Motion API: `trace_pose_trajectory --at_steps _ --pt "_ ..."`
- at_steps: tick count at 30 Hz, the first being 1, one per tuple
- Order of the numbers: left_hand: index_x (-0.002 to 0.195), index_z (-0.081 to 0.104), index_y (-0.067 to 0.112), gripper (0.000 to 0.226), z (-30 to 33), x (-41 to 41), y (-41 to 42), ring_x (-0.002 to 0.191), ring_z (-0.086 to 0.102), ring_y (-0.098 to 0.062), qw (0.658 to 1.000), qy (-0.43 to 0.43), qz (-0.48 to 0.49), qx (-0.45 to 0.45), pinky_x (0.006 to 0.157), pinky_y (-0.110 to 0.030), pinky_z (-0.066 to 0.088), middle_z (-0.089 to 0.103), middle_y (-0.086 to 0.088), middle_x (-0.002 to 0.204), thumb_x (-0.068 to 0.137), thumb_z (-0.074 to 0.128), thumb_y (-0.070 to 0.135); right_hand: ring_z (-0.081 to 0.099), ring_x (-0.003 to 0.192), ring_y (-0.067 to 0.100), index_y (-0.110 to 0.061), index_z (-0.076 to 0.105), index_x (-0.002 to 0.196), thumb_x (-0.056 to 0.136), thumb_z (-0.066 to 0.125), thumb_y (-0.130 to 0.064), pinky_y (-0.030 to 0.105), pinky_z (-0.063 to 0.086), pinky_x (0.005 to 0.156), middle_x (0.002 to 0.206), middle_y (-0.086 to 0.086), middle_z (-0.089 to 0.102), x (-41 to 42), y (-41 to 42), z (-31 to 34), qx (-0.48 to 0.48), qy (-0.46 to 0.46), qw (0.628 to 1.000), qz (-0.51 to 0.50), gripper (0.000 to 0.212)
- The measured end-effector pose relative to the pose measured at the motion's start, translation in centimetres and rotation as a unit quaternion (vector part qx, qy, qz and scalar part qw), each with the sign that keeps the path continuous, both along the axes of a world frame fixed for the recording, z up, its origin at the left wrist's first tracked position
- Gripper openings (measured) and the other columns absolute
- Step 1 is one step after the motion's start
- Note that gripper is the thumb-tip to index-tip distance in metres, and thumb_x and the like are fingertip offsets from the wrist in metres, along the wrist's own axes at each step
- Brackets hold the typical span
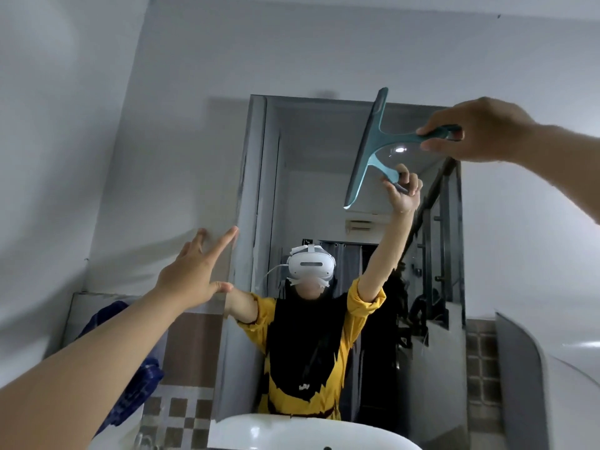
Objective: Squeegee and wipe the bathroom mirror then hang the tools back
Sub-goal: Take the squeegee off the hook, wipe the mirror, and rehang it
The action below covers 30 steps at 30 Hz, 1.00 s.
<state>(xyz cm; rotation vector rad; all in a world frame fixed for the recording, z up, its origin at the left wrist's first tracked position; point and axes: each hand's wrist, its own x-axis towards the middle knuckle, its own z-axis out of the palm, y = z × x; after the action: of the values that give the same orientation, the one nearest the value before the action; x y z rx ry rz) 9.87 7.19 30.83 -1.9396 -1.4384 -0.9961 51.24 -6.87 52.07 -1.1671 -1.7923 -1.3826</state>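
Observation:
The bathroom mirror [311,177] hangs on the wall straight ahead, above the sink. My right hand [477,131] is raised at the mirror's upper right and grips the handle of a teal squeegee [368,147]. Its blade stands almost upright against the glass near the top edge. My left hand [198,271] is open with fingers spread, its fingertips at the mirror's left edge, holding nothing. The mirror shows a person in a yellow top with the same raised arm and squeegee.
A white sink [292,433] sits below the mirror. A blue cloth [136,381] hangs at the lower left, behind my left forearm. Brown and white checked tiles [185,414] run along the wall under the mirror. A curved white fixture [535,368] stands at the right.

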Motion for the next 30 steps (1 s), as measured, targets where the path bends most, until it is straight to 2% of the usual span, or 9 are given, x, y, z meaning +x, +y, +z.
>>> trace_pose_trajectory --at_steps 3,7,10,17,20,22,24,27,30 --pt "0.129 -0.028 0.059 0.111 -0.1 0.0 0.1 0.138 0.027 -0.042 1.000 -0.006 0.002 -0.002 0.092 -0.049 0.051 0.001 -0.021 0.157 0.075 0.068 0.047 0.057 0.073 0.026 -0.034 0.066 0.109 0.085 0.060 -0.048 0.031 0.044 0.062 0.074 -0.002 0.060 2.0 -0.6 -0.4 0.006 0.026 1.000 -0.008 0.029" --pt "0.127 -0.030 0.059 0.115 0.0 0.0 0.3 0.131 0.039 -0.041 1.000 -0.006 0.006 0.007 0.088 -0.048 0.053 0.006 -0.023 0.156 0.074 0.070 0.045 0.058 0.069 0.025 -0.035 0.066 0.106 0.085 0.059 -0.049 0.029 0.042 0.059 0.073 0.000 0.062 4.3 -1.4 -0.9 0.011 0.061 0.998 -0.029 0.026" --pt "0.129 -0.029 0.059 0.117 -0.1 0.0 0.5 0.129 0.041 -0.041 1.000 -0.006 0.007 0.011 0.088 -0.049 0.053 0.007 -0.024 0.155 0.072 0.072 0.045 0.057 0.065 0.025 -0.032 0.066 0.102 0.086 0.059 -0.048 0.032 0.048 0.060 0.069 0.001 0.061 5.6 -2.0 -1.9 0.009 0.098 0.994 -0.035 0.024" --pt "0.133 -0.022 0.059 0.118 0.0 -0.3 1.4 0.129 0.036 -0.046 1.000 -0.009 0.002 0.002 0.091 -0.057 0.049 0.013 -0.022 0.151 0.070 0.076 0.042 0.055 0.070 0.031 -0.029 0.061 0.101 0.090 0.055 -0.046 0.035 0.047 0.062 0.070 0.002 0.056 5.0 -0.7 -6.0 0.005 0.213 0.977 -0.004 0.021" --pt "0.130 -0.025 0.062 0.115 -0.1 -0.3 1.4 0.135 0.027 -0.045 1.000 -0.025 0.002 -0.009 0.098 -0.059 0.042 0.006 -0.018 0.155 0.073 0.074 0.041 0.057 0.059 0.032 -0.026 0.057 0.105 0.092 0.051 -0.045 0.032 0.049 0.053 0.071 0.001 0.055 3.8 0.0 -8.4 -0.012 0.266 0.964 0.025 0.023" --pt "0.128 -0.026 0.062 0.113 -0.2 -0.3 1.3 0.137 0.023 -0.044 0.999 -0.029 0.001 -0.015 0.101 -0.059 0.040 0.002 -0.017 0.156 0.075 0.072 0.041 0.057 0.057 0.030 -0.024 0.054 0.107 0.094 0.048 -0.042 0.030 0.048 0.050 0.081 0.002 0.058 2.6 0.5 -9.8 -0.014 0.304 0.951 0.047 0.023" --pt "0.129 -0.026 0.061 0.111 -0.1 -0.2 1.2 0.138 0.021 -0.043 0.999 -0.029 0.001 -0.020 0.100 -0.059 0.040 0.000 -0.015 0.156 0.077 0.070 0.041 0.057 0.060 0.030 -0.020 0.051 0.108 0.096 0.045 -0.039 0.034 0.051 0.053 0.091 0.003 0.057 1.1 1.0 -10.8 -0.009 0.330 0.942 0.059 0.023" --pt "0.126 -0.028 0.062 0.111 0.0 -0.1 1.2 0.136 0.022 -0.044 0.999 -0.031 0.005 -0.023 0.099 -0.060 0.040 0.000 -0.015 0.156 0.077 0.070 0.041 0.061 0.068 0.033 -0.016 0.047 0.109 0.097 0.040 -0.033 0.045 0.057 0.061 0.093 0.004 0.057 -1.8 1.4 -11.9 -0.012 0.370 0.926 0.077 0.021" --pt "0.129 -0.025 0.061 0.109 0.0 0.2 0.9 0.133 0.026 -0.043 0.999 -0.035 0.015 -0.027 0.092 -0.059 0.045 0.002 -0.013 0.155 0.078 0.069 0.041 0.062 0.076 0.029 -0.011 0.046 0.111 0.095 0.040 -0.022 0.044 0.055 0.069 0.092 0.003 0.053 -4.6 1.9 -12.8 -0.017 0.418 0.902 0.111 0.020"
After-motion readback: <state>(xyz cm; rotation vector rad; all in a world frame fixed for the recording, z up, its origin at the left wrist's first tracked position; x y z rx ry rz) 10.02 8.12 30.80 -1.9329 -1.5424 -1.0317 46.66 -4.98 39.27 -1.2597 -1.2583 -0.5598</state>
